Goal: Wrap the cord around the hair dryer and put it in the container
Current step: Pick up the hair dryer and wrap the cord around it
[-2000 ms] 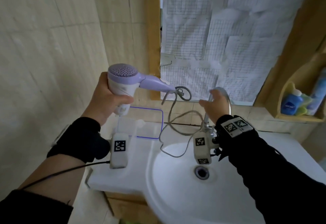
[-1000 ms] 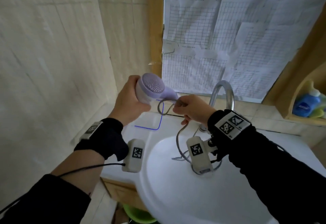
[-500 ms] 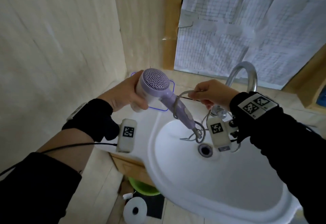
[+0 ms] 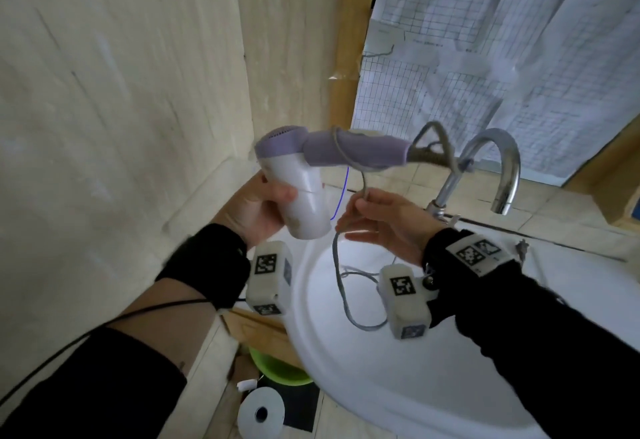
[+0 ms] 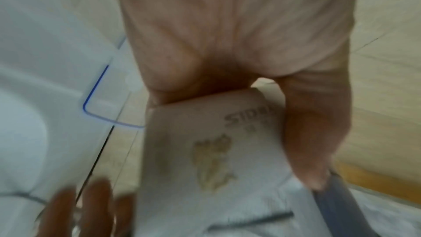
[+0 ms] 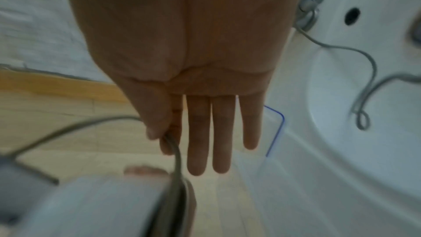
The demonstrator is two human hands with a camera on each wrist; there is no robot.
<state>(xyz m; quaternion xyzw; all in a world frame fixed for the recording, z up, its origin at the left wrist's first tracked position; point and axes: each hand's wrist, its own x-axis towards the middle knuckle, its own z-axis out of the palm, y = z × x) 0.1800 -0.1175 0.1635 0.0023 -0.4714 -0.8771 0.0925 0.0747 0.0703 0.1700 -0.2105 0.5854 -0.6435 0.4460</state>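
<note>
My left hand (image 4: pixel 263 206) grips the white barrel of the hair dryer (image 4: pixel 304 196) and holds it up over the sink's left side. Its purple handle (image 4: pixel 360 153) points right, about level. The grey cord (image 4: pixel 337 149) crosses over the handle once and drops to my right hand (image 4: pixel 370 210), just below. There thumb and forefinger pinch the cord (image 6: pixel 176 150), and the other fingers are straight. The rest of the cord hangs in a loop (image 4: pixel 346 303) into the basin. The clear container with a blue rim (image 5: pixel 95 96) sits on the ledge behind the dryer, mostly hidden in the head view.
The white sink (image 4: pixel 381 390) fills the lower right, with a chrome faucet (image 4: pixel 498 161) arching just right of the dryer handle. A tiled wall stands close on the left. Below the sink are a green bucket (image 4: pixel 277 371) and a white paper roll (image 4: pixel 261 411).
The dryer has turned: its handle pointed down into the basin and now lies level, pointing right. My right hand has dropped under the handle with the cord, which now crosses over it.
</note>
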